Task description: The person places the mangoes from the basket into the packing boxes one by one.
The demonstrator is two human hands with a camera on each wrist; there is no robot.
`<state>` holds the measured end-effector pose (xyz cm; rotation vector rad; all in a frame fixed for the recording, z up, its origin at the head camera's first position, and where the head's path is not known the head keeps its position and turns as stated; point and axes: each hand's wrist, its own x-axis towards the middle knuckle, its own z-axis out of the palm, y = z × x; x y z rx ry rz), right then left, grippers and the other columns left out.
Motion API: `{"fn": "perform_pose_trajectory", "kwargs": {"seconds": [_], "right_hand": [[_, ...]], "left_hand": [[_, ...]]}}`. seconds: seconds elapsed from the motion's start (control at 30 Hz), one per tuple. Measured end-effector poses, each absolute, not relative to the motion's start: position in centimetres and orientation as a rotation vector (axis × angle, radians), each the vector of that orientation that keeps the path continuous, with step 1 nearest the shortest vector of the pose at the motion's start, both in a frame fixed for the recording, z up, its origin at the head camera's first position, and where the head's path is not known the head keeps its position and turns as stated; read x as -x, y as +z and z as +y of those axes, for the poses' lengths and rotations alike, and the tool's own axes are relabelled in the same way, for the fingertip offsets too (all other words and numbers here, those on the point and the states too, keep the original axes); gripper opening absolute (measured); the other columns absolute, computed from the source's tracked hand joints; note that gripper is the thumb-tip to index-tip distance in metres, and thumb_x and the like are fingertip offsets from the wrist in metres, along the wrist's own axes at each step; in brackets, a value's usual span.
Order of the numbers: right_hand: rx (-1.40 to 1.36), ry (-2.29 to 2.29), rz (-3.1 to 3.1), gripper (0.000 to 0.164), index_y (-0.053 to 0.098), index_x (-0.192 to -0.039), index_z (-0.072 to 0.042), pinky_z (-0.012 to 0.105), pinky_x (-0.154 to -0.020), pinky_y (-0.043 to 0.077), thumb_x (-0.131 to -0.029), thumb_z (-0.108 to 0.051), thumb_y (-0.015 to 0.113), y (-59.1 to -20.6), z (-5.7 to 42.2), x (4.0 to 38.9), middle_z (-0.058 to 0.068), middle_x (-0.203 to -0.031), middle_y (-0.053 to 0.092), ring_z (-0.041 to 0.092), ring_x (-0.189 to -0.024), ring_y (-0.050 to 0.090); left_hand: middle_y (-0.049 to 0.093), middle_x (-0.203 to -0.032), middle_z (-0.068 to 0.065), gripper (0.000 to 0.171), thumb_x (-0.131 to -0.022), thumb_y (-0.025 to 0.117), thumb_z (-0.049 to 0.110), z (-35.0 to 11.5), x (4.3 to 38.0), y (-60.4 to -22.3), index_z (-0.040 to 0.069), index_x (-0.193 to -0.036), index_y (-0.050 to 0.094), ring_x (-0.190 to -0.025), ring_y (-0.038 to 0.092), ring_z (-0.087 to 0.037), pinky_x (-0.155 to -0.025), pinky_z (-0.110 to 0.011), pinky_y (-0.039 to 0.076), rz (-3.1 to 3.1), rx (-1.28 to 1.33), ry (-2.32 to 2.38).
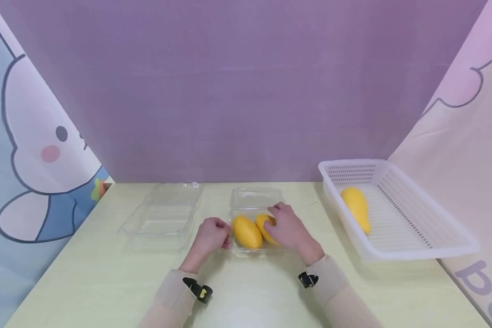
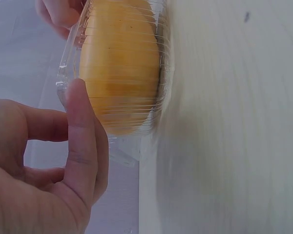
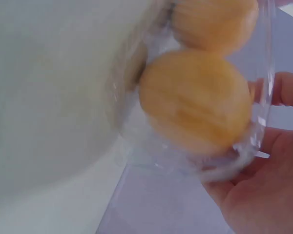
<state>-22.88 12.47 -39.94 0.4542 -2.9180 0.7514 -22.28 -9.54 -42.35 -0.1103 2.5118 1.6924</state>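
Note:
A clear plastic clamshell box point(image 1: 239, 252) lies unfolded on the table, its lid folded back away from me. Two yellow mangoes sit side by side in its base: the left mango point(image 1: 247, 232) and the right mango point(image 1: 264, 224). My left hand point(image 1: 211, 234) pinches the box's left rim, seen closer in the left wrist view, where the rim point(image 2: 63, 85) meets the fingertips. Over the right side of the box, my right hand point(image 1: 289, 228) grips the right mango with thumb and fingers, partly covering it. The right wrist view is blurred, with fingers across the rim beside that mango point(image 3: 195, 100).
Further left on the table point(image 1: 246, 296) lies another opened clear clamshell box point(image 1: 160, 221). At the right stands a white perforated basket point(image 1: 426, 253) with one long yellow mango point(image 1: 356, 207) inside. A purple panel point(image 1: 246, 91) rises behind the table.

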Motion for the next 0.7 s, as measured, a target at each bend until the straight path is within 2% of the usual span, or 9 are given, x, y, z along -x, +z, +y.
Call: {"fn": "perform_pose_trajectory", "kwargs": {"seconds": [0.17,0.43,0.7], "right_hand": [[-0.452,0.75,-2.891,0.042,0.06,-0.123,0.0,0.045,-0.096,0.044,-0.091,-0.026,0.053,-39.1,13.3,23.7,0.013,-0.122,0.057,0.031,-0.114,0.05],[-0.445,0.744,-2.817,0.038,0.062,-0.118,0.003,0.047,-0.092,0.047,-0.09,-0.021,0.056,-38.3,14.9,25.8,0.018,-0.116,0.06,0.034,-0.107,0.056],[-0.364,0.717,-2.859,0.044,0.06,-0.119,0.006,0.049,-0.09,0.047,-0.09,-0.027,0.056,-39.0,16.0,28.1,0.022,-0.116,0.06,0.037,-0.105,0.057]], "left_hand": [[0.063,-0.073,-0.017,0.013,-0.09,0.056,0.007,-9.6,22.2,-42.2,-0.005,-0.093,0.059,-0.051,0.062,-0.015,-0.053,-0.029,0.055,2.513,0.084,1.705],[0.063,-0.075,-0.019,0.012,-0.09,0.055,0.006,-9.6,22.2,-42.4,-0.005,-0.094,0.058,-0.052,0.061,-0.016,-0.053,-0.03,0.056,2.497,0.07,1.715],[0.062,-0.077,-0.019,0.013,-0.09,0.056,0.005,-9.6,22.0,-42.4,-0.006,-0.097,0.056,-0.054,0.061,-0.017,-0.054,-0.03,0.056,2.474,0.086,1.722]]}}
